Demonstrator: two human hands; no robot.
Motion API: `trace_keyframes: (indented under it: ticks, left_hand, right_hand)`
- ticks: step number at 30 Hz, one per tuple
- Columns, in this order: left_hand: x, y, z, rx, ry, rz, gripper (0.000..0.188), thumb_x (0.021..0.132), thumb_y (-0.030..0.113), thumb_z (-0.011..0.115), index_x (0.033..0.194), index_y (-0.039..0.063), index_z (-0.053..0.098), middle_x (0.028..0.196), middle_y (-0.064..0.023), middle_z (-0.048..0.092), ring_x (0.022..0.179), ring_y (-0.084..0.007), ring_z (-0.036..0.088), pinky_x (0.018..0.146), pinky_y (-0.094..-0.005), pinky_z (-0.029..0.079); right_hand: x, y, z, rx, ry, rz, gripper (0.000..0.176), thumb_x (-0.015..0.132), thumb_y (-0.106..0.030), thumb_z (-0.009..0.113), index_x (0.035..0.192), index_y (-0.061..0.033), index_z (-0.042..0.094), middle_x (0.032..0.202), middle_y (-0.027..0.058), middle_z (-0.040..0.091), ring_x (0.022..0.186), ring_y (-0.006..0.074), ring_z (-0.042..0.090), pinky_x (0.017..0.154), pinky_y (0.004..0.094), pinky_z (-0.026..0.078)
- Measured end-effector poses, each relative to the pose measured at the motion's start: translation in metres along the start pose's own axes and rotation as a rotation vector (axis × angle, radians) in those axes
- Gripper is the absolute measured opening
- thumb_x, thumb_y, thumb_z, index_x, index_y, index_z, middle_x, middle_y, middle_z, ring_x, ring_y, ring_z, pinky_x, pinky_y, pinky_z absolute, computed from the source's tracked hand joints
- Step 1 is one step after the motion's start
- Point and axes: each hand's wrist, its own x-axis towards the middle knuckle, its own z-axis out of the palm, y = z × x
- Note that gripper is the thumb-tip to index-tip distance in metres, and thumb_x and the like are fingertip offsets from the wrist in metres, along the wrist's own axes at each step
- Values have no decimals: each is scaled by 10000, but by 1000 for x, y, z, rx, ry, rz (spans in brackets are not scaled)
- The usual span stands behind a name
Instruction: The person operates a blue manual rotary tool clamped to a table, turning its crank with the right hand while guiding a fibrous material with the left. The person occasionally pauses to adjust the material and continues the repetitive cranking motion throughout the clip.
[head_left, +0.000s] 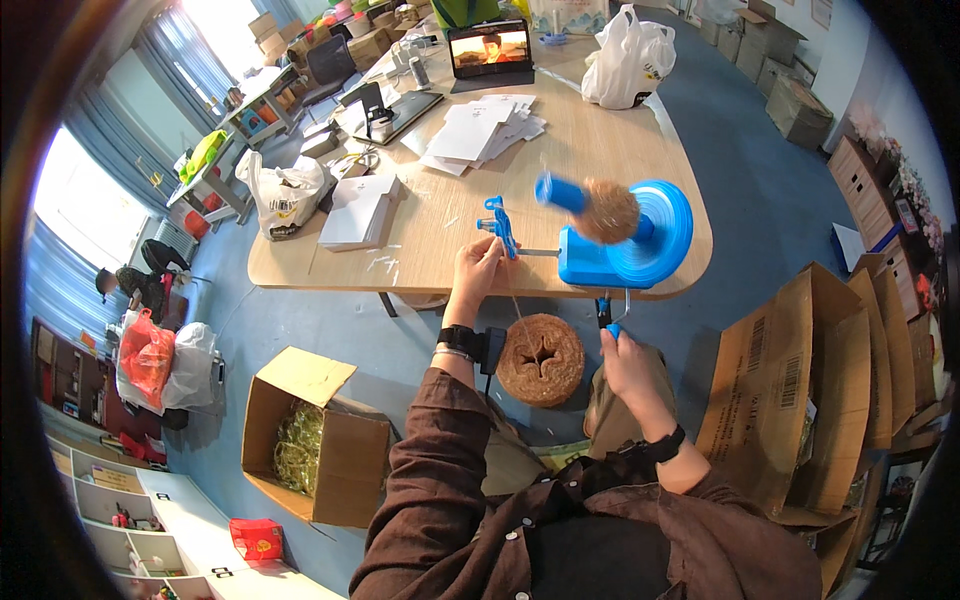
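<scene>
A blue yarn winder (592, 262) is mounted at the table's front edge. Its tilted spindle (559, 193) carries a ball of brown twine (609, 212), blurred as if spinning, beside a blue round disc (671, 232). My right hand (626, 367) grips the crank's blue handle (614, 331) below the tabletop. At the blue guide (504, 225) on the winder's metal arm, my left hand (476, 266) pinches the thin strand (516, 303). The strand runs down to a large brown twine spool (541, 382) with a hollow centre, below the table edge.
On the table (420, 262) are stacked white cards (360, 210), loose cards (480, 131), a tablet (491, 52) and white plastic bags (628, 64). An open carton (349, 472) stands at left; large cartons (772, 397) crowd the right. A person (139, 289) sits far left.
</scene>
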Motion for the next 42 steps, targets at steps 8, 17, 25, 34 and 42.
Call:
trace_keyframes:
  ticks: [8,17,25,34,42]
  left_hand:
    - [-2,3,0,47,4,8,349,1002,241,494,956,-17,724,695,10,629,573,-39,453,527,-216,369]
    - [-1,4,4,-12,18,32,352,994,232,483,959,-16,731,626,26,558,552,-44,416,508,-228,338]
    - [-2,6,2,-32,9,5,294,995,191,520,906,-8,716,726,-1,677,580,-14,482,527,-191,375]
    - [-3,4,2,14,8,15,332,977,229,506,868,-15,703,677,15,593,588,-51,445,532,-228,364]
    - [-1,2,1,27,4,30,320,1011,245,520,948,3,720,786,-18,698,630,-36,562,536,-189,390]
  right_hand:
    - [-4,-53,15,120,6,-182,372,1040,-338,435,858,-24,513,627,131,516,571,254,559,465,406,410]
    - [-26,-98,-84,560,-100,-5,413,1002,-384,496,748,-58,493,492,22,480,398,101,451,401,281,333]
    - [-21,-36,-96,217,118,60,442,987,-373,494,695,-41,522,500,74,509,438,176,529,470,347,394]
    - [-2,-4,-24,-24,27,143,500,991,-428,442,906,41,595,855,274,623,835,480,584,725,549,450]
    - [2,-43,16,46,33,-66,473,1007,-398,440,851,28,575,799,268,618,813,469,587,700,553,449]
